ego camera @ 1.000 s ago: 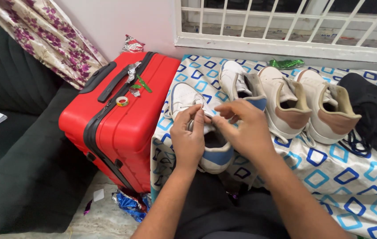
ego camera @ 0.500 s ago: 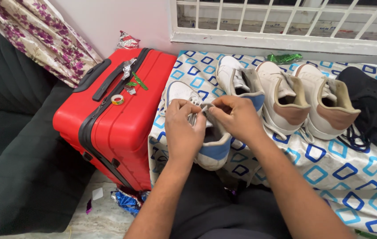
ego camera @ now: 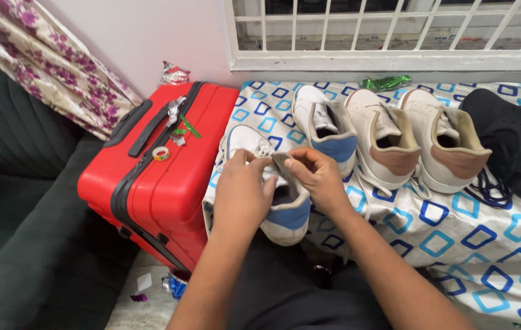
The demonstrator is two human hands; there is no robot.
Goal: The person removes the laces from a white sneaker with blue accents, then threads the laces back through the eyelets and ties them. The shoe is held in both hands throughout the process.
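- A person's left hand (ego camera: 242, 197) and right hand (ego camera: 314, 178) meet over a white shoe with a blue heel (ego camera: 276, 205), which lies at the near edge of a bed (ego camera: 456, 244) covered in a white sheet with blue squares.
- Both hands have their fingers pinched together at the shoe's tongue and laces; the left grip is clamped on the top of the shoe, the right grip closed on the tongue beside it.
- The matching white and blue shoe (ego camera: 325, 125) stands farther back on the bed, just behind the hands.
- A pair of white shoes with tan heels (ego camera: 416, 137) sits to its right, side by side.
- A black shoe (ego camera: 511, 143) lies at the far right, dark laces trailing onto the sheet.
- A red suitcase (ego camera: 159, 174) lies flat against the left side of the bed, with a small roll of tape (ego camera: 161, 153) and scraps on top.
- A flowered curtain (ego camera: 46, 64) hangs at upper left above a dark sofa (ego camera: 22, 232).
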